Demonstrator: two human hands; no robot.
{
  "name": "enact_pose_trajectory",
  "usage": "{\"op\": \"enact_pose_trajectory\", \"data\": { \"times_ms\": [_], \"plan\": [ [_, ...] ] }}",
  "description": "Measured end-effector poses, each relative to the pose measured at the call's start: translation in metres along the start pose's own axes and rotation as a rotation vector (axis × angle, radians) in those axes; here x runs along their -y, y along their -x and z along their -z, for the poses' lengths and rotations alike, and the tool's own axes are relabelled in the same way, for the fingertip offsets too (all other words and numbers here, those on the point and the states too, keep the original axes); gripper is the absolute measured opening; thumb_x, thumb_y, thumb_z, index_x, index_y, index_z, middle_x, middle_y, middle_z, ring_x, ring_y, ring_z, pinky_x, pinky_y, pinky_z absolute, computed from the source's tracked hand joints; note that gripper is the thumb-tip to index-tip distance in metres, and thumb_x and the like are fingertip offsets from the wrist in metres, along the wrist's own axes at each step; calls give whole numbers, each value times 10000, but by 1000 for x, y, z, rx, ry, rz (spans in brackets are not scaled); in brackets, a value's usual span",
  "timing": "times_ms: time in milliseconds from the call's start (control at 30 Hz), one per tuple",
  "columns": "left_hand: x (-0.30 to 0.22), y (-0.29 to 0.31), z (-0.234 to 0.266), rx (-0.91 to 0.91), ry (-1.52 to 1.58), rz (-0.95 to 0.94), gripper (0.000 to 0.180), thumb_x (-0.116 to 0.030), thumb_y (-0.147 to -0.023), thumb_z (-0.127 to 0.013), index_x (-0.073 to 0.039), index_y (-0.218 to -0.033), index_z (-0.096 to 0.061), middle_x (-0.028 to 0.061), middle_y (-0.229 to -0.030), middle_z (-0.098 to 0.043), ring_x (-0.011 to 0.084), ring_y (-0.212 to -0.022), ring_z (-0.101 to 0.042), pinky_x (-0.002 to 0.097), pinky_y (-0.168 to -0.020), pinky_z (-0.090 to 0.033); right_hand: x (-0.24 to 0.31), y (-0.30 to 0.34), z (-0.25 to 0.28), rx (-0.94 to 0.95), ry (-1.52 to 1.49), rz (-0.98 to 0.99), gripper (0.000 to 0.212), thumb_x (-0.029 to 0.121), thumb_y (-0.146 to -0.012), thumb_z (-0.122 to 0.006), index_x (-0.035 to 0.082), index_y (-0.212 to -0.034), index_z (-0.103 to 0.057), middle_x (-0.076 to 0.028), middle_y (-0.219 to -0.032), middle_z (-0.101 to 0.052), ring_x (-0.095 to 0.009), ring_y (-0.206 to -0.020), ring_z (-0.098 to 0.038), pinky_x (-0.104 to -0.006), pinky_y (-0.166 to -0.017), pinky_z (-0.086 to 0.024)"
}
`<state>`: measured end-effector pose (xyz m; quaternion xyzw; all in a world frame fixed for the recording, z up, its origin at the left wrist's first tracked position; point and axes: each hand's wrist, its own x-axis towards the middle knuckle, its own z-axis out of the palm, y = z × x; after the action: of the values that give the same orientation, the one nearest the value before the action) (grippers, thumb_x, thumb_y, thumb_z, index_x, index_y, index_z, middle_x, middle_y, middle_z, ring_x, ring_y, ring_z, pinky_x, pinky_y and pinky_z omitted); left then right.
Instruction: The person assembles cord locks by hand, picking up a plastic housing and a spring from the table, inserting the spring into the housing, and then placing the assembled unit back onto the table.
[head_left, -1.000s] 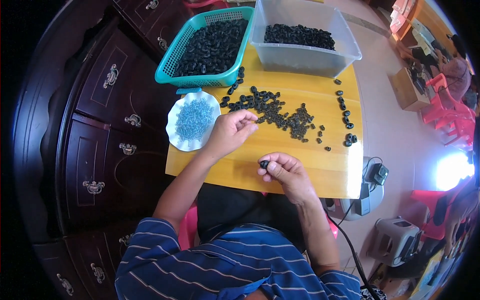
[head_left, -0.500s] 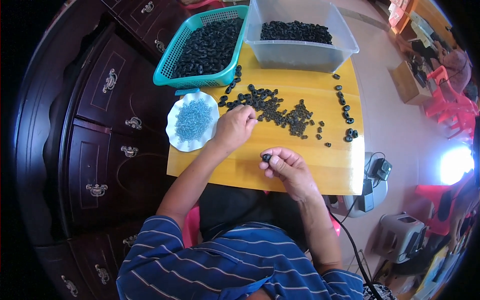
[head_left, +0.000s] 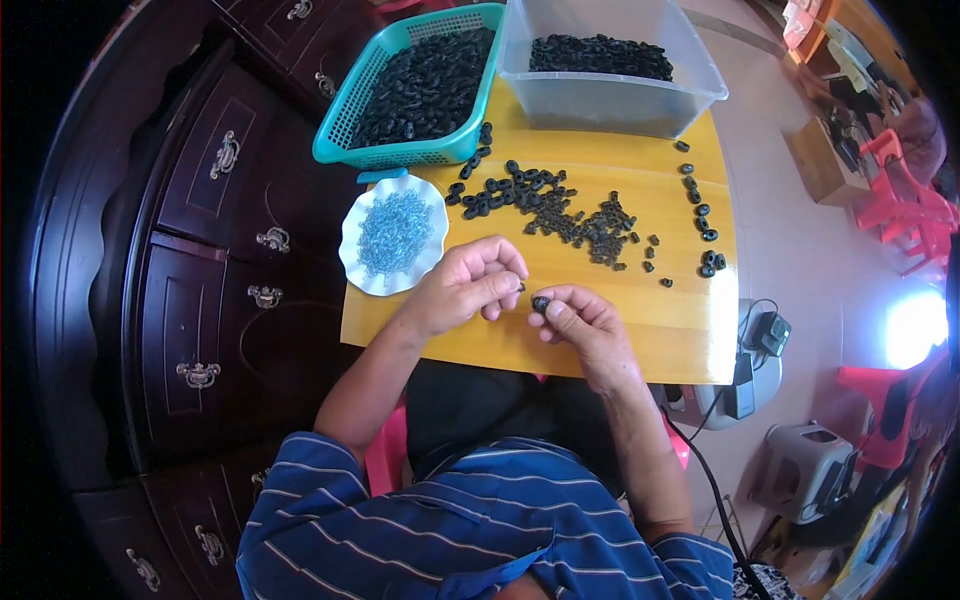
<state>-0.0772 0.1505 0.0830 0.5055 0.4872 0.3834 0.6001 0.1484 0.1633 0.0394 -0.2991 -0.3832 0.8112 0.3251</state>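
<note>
My right hand point(head_left: 583, 328) pinches a black rounded plastic part point(head_left: 541, 304) between thumb and fingers, above the table's near side. Just left of it, my left hand point(head_left: 470, 285) is closed, with a tiny dark piece point(head_left: 521, 288) showing at its fingertips. The two hands are close but apart. Beyond them lie loose small dark pieces point(head_left: 604, 236), and farther left a group of larger black parts point(head_left: 487, 200). Beside my left hand stands a white scalloped dish point(head_left: 350, 268) holding many small clear bluish pieces point(head_left: 393, 232).
A green mesh basket point(head_left: 418, 153) and a translucent bin point(head_left: 612, 105), both with black parts inside, stand at the table's far side. Several black parts point(head_left: 703, 210) line the yellow table's point(head_left: 670, 345) right edge. Dark wooden drawers point(head_left: 190, 320) stand at left.
My left hand has come back from the pile of dark pieces toward my right hand, now with a tiny dark piece at its fingertips. My right hand still holds the black part.
</note>
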Motion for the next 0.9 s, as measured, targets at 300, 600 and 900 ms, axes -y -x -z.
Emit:
{"op": "enact_pose_trajectory", "data": {
  "times_ms": [300, 600, 900],
  "plan": [
    [4, 3, -16, 49, 57, -86, 96, -142, -1016, -593, -60, -1066, -585, -19, -834, -621, 37, -699, -562, 190, -620, -462, -2, -1, 1, 19, -41, 31, 217, 188, -1030, -602, 22, -1161, -650, -40, -974, -726, -78, -847, -634, -244, -803, -506],
    [8, 2, -22, 19, -80, -165, 58, -92, -1001, -611, -40, -1024, -601, -10, -817, -647, 38, -693, -582, 202, -625, -476, -3, -2, 2, -12, -32, 52, 170, 151, -1020, -615, 13, -1111, -653, -50, -946, -721, -93, -840, -650, -238, -792, -517],
    [-5, 1, -34, -59, -451, -300, 44, -22, -939, -651, -6, -920, -615, 82, -776, -700, 150, -745, -705, 278, -654, -520, -8, -3, 1, -129, 176, 143, 105, 84, -997, -642, -7, -1046, -660, -42, -886, -707, -82, -797, -645, -224, -752, -523]
  ]
}}
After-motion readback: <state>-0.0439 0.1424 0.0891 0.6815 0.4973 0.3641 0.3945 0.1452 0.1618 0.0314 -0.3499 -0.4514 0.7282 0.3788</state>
